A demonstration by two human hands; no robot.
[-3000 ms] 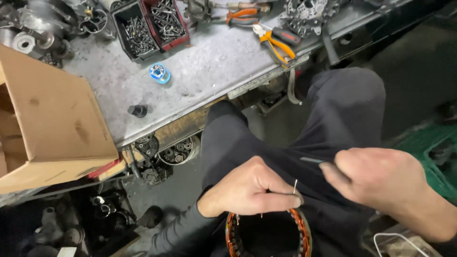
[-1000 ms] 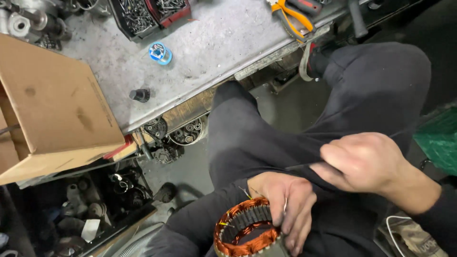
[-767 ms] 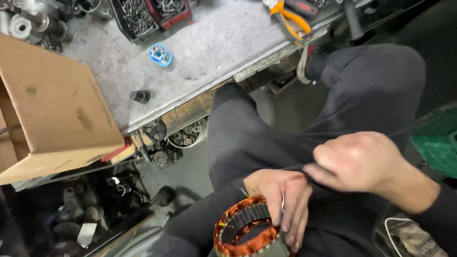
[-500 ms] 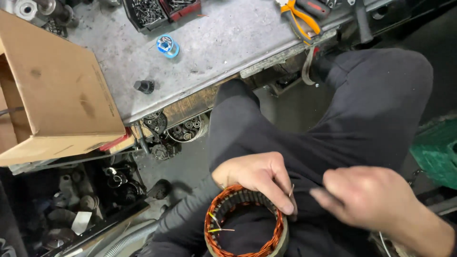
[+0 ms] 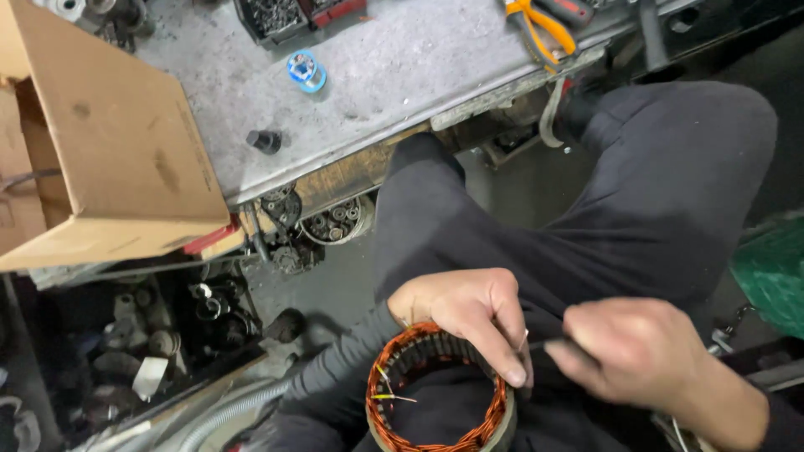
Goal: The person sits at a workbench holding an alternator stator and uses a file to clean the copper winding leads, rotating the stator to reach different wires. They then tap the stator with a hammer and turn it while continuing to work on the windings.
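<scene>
While the left hand (image 5: 469,314) has come back onto the rim of the copper-wound stator (image 5: 435,393) in the lap, gripping it, the right hand (image 5: 641,351) just beside pinches a thin wire (image 5: 540,341), so threading resumes.

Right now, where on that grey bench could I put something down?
The bare part of the workbench lies between the blue tape roll and the orange-handled pliers. A smaller free strip runs below the small black cap. The cardboard box and the screw trays crowd the left and back.
</scene>
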